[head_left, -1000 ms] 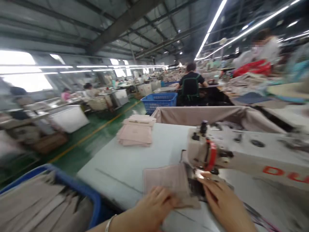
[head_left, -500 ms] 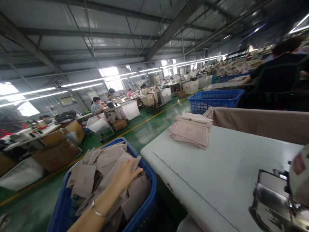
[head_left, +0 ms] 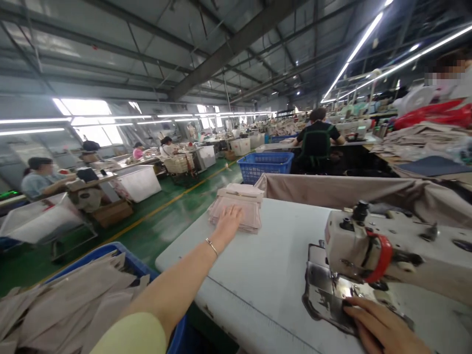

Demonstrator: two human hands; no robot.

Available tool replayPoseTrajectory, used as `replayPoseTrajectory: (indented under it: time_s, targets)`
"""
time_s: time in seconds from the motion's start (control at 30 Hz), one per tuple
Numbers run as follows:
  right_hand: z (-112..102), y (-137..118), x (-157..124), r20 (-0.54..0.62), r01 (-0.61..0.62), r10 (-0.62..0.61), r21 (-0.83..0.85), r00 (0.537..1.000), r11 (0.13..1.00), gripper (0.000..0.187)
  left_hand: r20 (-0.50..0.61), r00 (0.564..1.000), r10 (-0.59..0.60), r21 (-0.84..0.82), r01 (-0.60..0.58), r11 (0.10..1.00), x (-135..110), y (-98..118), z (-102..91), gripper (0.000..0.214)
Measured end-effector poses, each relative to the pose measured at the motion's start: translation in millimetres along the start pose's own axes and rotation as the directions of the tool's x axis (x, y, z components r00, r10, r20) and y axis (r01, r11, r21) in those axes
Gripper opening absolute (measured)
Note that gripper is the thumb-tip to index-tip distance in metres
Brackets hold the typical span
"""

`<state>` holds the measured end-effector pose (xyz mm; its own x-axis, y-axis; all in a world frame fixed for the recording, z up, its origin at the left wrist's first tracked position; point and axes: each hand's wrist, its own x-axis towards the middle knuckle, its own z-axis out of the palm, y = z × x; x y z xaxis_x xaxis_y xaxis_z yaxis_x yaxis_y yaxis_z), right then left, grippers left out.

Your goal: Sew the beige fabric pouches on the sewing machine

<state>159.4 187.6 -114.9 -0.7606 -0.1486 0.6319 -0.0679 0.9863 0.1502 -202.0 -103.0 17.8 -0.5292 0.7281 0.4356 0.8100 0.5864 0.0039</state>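
My left hand (head_left: 229, 223) reaches across the white sewing table (head_left: 280, 250) and lies with fingers spread on a stack of beige fabric pieces (head_left: 252, 216) at the far edge. On the right, my right hand (head_left: 381, 324) rests at the metal plate (head_left: 324, 290) of a sewing machine (head_left: 348, 241); its fingers lie extended over the plate's front, and nothing shows in them. A red band circles the machine's head. Below my left arm, a blue basket (head_left: 118, 248) is heaped with beige fabric pieces (head_left: 73, 300).
Behind the table runs a beige cloth-lined bin (head_left: 317, 189), with another blue basket (head_left: 265, 164) beyond it. A person in dark clothing (head_left: 317, 137) sits further back. Piled fabric (head_left: 424, 140) lies at right. Across the green aisle (head_left: 165, 216), people work beside white bins (head_left: 138, 182).
My left hand has moved from the fabric in the blue basket to the stack on the table. My view has turned right, and my right hand has come into sight at the machine.
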Motion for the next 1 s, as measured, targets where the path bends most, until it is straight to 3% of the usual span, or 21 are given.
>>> replayPoseTrajectory:
  time_s: [0.13, 0.27, 0.37, 0.43, 0.47, 0.53, 0.6, 0.73, 0.8, 1.0]
  targets:
    - [-11.8, -9.5, 13.0, 0.005, 0.007, -0.007, 0.0, 1.0, 1.0, 0.027, -0.001, 1.0, 0.0, -0.031, 0.0, 1.0, 9.0, -22.6, -9.4, 0.032]
    - [-13.6, -14.0, 15.2, 0.007, -0.022, 0.022, 0.049, 1.0, 0.999, 0.025, -0.091, 0.994, -0.054, -0.054, 0.05, 0.997, 28.3, -24.8, -49.2, 0.031]
    - [-16.0, -16.0, 14.7, 0.003, -0.081, 0.082, 0.104, 0.997, 0.991, 0.024, -0.149, 0.989, -0.024, -0.064, 0.014, 0.998, 24.2, 5.2, -88.1, 0.03]
    - [-23.5, -18.8, 18.0, 0.025, -0.128, 0.126, 0.165, 0.992, 0.978, 0.025, -0.086, 0.994, 0.071, -0.085, -0.078, 0.993, 3.1, 37.4, -105.4, 0.021]
    - [-29.2, -21.4, 21.2, 0.047, -0.151, 0.145, 0.201, 0.988, 0.968, 0.026, 0.004, 0.987, 0.158, -0.115, -0.156, 0.981, -11.9, 54.5, -108.7, 0.021]
    - [-42.8, -30.5, 30.9, 0.099, -0.19, 0.169, 0.27, 0.981, 0.944, 0.026, 0.26, 0.918, 0.299, -0.247, -0.236, 0.94, -45.0, 85.3, -102.4, 0.029]
    - [-55.3, -46.1, 42.6, 0.153, -0.202, 0.16, 0.326, 0.975, 0.924, 0.027, 0.352, 0.899, 0.261, -0.296, -0.158, 0.942, -74.1, 108.5, -81.4, 0.036]
    - [-64.6, -90.8, 59.0, 0.266, -0.262, 0.173, 0.347, 0.948, 0.901, 0.035, 0.342, 0.937, 0.069, -0.224, 0.01, 0.975, -102.2, 135.1, -30.8, 0.049]
    - [-63.2, -110.7, 60.5, 0.272, -0.296, 0.204, 0.36, 0.94, 0.885, 0.033, 0.303, 0.953, -0.014, -0.202, 0.079, 0.976, -103.2, 145.0, -18.9, 0.044]
    - [-63.7, -128.6, 58.8, 0.359, -0.464, 0.31, 0.516, 0.88, 0.72, 0.008, 0.377, 0.926, -0.001, -0.42, 0.172, 0.891, -98.7, 173.0, -34.7, 0.001]
